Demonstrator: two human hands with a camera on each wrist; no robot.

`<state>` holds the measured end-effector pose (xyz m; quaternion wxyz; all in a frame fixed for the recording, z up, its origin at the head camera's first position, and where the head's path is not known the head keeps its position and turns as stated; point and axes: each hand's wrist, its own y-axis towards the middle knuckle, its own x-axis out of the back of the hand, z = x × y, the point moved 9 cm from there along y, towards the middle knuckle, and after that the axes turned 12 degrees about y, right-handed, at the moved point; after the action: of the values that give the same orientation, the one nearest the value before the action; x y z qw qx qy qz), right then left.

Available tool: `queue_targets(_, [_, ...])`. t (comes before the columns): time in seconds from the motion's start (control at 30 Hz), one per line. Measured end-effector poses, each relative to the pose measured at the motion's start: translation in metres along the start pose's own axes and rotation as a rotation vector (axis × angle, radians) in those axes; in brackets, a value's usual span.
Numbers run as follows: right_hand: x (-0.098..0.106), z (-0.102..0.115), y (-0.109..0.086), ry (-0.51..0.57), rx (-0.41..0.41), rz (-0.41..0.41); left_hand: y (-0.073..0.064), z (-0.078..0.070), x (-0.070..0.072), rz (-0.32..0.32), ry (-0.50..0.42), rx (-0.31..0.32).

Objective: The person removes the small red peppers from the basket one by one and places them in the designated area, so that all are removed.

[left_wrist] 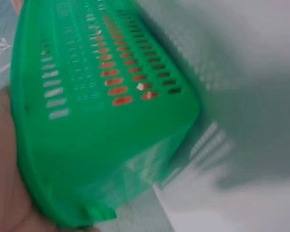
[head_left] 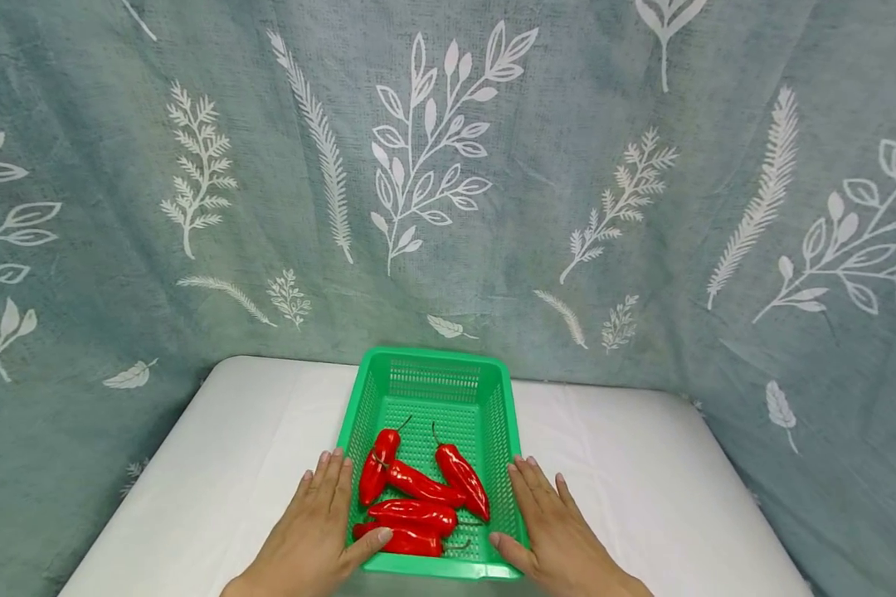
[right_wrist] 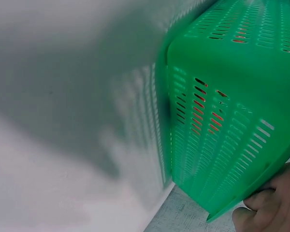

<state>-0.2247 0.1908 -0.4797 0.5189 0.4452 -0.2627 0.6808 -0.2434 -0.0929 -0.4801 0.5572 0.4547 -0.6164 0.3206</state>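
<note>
A green plastic basket with slotted walls stands on a white surface. Several glossy red peppers with thin stems lie inside, most toward the near and left parts. On the basket's left rim rests my left hand, fingers straight and together, thumb reaching over the near corner. Opposite it, my right hand lies along the right rim with straight fingers, its thumb at the near right corner. Both wrist views show the basket wall from outside, red showing through the slots; part of the right hand is at the rim.
The white tabletop extends to both sides of the basket. Right behind it hangs a grey-green curtain with white leaf prints, also along the left and right sides. The basket's far end is near the table's back edge.
</note>
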Motion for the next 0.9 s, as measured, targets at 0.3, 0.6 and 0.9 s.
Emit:
queue_targets(0.3, [0.004, 0.003, 0.0, -0.088, 0.026, -0.033, -0.002, 0.016, 0.016, -0.02, 0.132, -0.114])
queue_targets(0.6, [0.01, 0.007, 0.0, -0.185, 0.099, -0.08, 0.0, 0.013, 0.015, -0.015, 0.14, -0.142])
queue_targets(0.9, [0.01, 0.008, 0.0, -0.196, 0.109, -0.092, -0.002, 0.012, 0.016, -0.006, 0.151, -0.141])
